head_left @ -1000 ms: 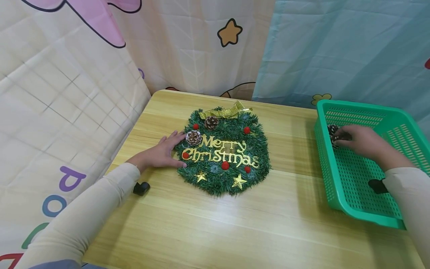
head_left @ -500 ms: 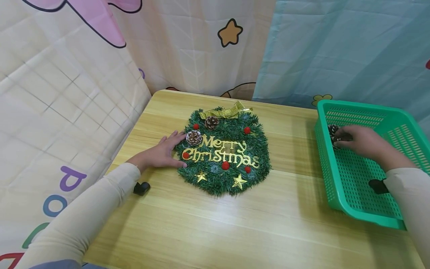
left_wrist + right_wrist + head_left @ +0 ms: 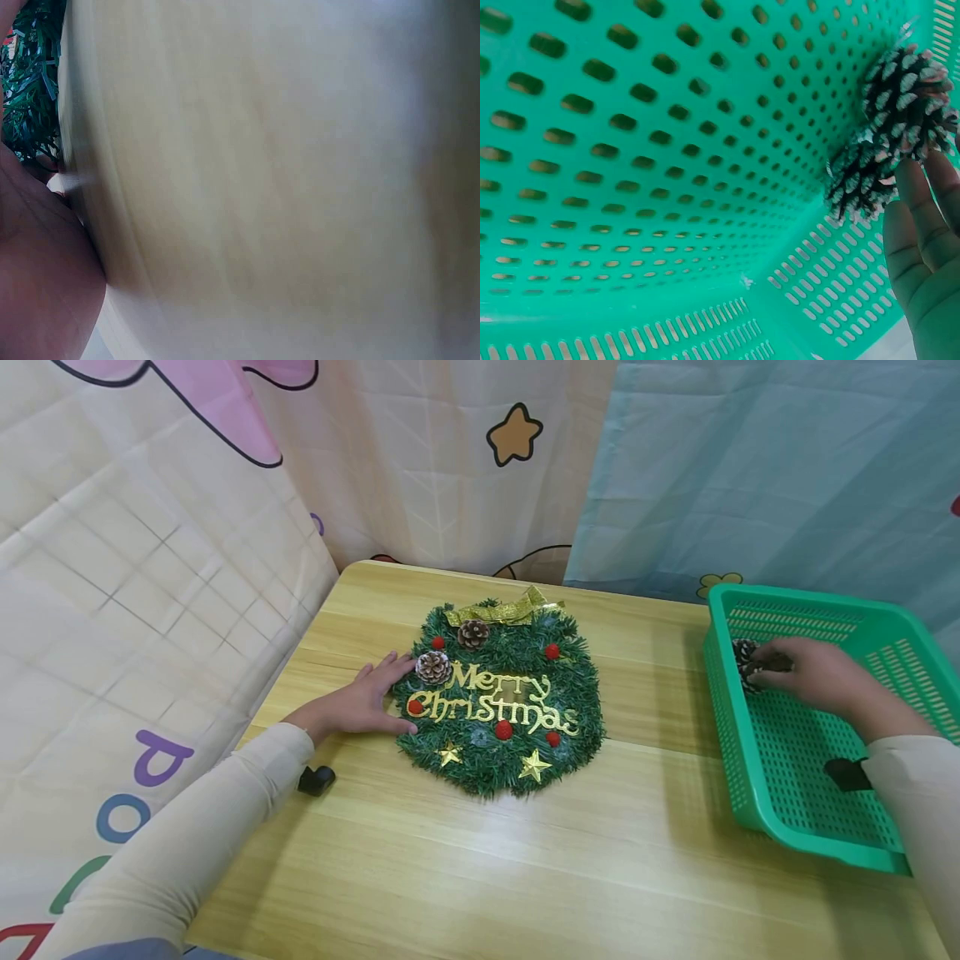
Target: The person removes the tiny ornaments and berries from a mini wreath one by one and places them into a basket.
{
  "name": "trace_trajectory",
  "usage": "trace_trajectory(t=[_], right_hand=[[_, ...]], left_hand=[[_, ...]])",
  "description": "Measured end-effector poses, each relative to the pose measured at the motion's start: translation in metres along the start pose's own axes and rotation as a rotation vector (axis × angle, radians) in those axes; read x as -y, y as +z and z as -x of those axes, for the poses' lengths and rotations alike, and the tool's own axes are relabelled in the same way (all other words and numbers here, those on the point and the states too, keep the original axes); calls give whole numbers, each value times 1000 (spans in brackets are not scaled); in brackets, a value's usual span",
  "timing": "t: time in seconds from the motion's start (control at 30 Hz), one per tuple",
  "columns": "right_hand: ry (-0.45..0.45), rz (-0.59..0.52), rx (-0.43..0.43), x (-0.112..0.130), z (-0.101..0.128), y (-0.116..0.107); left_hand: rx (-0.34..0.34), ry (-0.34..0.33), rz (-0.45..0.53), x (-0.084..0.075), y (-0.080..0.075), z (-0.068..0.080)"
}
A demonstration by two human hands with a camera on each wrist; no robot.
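A green Christmas wreath (image 3: 502, 693) with gold "Merry Christmas" lettering lies flat on the wooden table (image 3: 465, 860). It carries two pine cones (image 3: 432, 667), red berries and gold stars. My left hand (image 3: 360, 702) lies flat on the table, its fingers touching the wreath's left edge (image 3: 30, 90). My right hand (image 3: 813, 681) reaches into the green basket (image 3: 795, 597) at the right. Its fingertips (image 3: 922, 217) pinch a frosted pine cone (image 3: 859, 184) in the basket's corner. A second cone (image 3: 907, 97) sits right beside it.
Cartoon-print cloth (image 3: 150, 568) hangs along the left and back of the table, with pale blue cloth (image 3: 750, 468) at the back right. The basket's perforated floor (image 3: 630, 150) is bare apart from the two cones. Bare tabletop lies in front of the wreath.
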State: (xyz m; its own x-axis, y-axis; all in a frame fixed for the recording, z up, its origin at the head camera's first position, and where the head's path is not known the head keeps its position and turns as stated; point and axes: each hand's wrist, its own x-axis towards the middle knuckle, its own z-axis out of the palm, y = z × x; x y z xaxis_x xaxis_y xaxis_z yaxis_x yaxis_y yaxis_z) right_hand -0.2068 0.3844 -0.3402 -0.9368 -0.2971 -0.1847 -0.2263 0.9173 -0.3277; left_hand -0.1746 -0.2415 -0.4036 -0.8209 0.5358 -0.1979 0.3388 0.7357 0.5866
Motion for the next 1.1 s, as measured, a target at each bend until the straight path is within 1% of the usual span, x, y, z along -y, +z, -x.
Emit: trace_trajectory(t=[0.13, 0.4, 0.57, 0.9, 1.1], right_hand=[[6, 6, -3, 3, 2, -5], [23, -21, -17, 10, 5, -13], [13, -26, -35, 15, 5, -18], [-4, 23, -105, 34, 2, -40], [-19, 74, -105, 47, 0, -50]], left_hand=[[0, -1, 5, 0, 0, 0], [-2, -3, 0, 0, 0, 0], [-2, -5, 0, 0, 1, 0], [-11, -1, 3, 2, 0, 1], [-6, -6, 0, 1, 0, 0]])
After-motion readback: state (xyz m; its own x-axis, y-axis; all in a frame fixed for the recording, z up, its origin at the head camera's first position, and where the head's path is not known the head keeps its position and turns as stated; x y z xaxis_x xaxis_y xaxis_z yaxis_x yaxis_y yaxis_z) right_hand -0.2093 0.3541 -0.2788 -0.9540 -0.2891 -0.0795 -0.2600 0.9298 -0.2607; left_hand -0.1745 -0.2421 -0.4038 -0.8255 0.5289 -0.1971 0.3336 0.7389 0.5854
